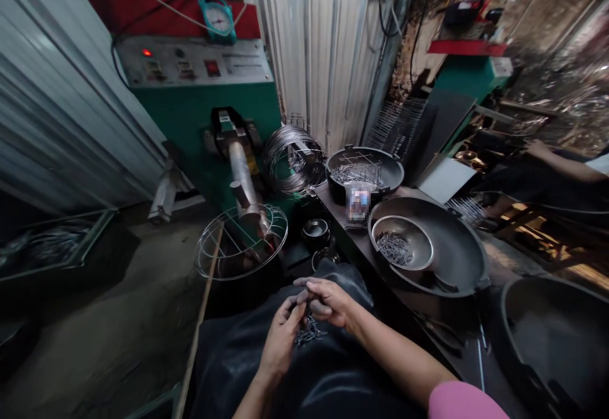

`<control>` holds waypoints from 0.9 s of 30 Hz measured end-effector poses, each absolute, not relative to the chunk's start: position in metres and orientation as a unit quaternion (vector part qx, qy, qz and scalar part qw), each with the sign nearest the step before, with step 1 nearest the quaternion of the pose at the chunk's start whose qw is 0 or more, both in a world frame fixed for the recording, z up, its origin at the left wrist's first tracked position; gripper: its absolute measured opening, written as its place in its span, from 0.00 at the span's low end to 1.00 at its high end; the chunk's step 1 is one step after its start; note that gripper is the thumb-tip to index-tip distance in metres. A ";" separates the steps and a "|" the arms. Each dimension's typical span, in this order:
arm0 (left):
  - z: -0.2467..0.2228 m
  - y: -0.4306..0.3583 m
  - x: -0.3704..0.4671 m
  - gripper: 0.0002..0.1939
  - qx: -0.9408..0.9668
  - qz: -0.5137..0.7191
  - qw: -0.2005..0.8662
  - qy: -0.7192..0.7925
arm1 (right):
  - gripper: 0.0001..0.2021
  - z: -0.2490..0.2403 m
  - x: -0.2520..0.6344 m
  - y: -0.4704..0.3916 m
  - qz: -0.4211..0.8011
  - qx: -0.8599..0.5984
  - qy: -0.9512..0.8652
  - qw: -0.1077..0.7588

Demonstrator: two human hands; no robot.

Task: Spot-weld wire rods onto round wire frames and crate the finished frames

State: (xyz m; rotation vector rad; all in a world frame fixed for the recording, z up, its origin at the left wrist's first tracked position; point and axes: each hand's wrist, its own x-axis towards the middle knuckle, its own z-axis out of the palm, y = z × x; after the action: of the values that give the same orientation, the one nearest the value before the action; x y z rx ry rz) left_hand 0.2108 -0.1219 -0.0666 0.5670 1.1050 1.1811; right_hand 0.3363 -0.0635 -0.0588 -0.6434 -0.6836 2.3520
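Note:
My left hand [281,336] and my right hand [329,301] meet over the dark cloth [247,368] on my lap, their fingertips touching. The fingers of both are bent and pressed together; what lies between them is too small to make out. Just beneath the hands, a small heap of short metal pieces [310,332] rests on the cloth, partly hidden by the left hand. Similar pieces [391,247] fill one side of a metal bowl [422,241], which sits inside a wide dark pan [459,257] to the right.
Ahead stands a green machine [190,114] with a round wire frame [202,251] at its arm. A wire coil [273,165], a pan of wire parts [397,174] and another large pan [561,343] lie around. At the far right is a person's arm [566,166].

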 end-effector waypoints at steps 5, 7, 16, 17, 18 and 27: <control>-0.074 -0.122 0.213 0.13 0.075 0.584 0.681 0.435 | 0.22 -0.063 0.329 -0.075 0.852 -0.285 -0.252 0.359; -0.077 -0.123 0.213 0.12 0.025 0.599 0.674 0.431 | 0.20 -0.067 0.323 -0.080 0.820 -0.334 -0.269 0.380; -0.076 -0.130 0.222 0.13 0.028 0.590 0.680 0.435 | 0.12 -0.077 0.313 -0.087 0.712 -0.406 -0.419 0.392; -0.074 -0.131 0.223 0.12 0.041 0.582 0.689 0.430 | 0.12 -0.076 0.314 -0.085 0.713 -0.402 -0.428 0.383; -0.073 -0.131 0.223 0.12 0.058 0.570 0.702 0.424 | 0.12 -0.075 0.316 -0.084 0.718 -0.399 -0.431 0.374; -0.046 -0.087 0.121 0.20 0.120 0.654 0.365 0.651 | 0.19 -0.087 0.377 -0.046 0.641 -0.497 -0.437 0.389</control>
State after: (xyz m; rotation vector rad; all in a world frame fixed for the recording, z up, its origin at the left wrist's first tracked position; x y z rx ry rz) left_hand 0.1209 -0.0866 -0.0456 0.3081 1.6755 1.6827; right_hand 0.3770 -0.0457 -0.0872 -1.2649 -1.1121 1.6293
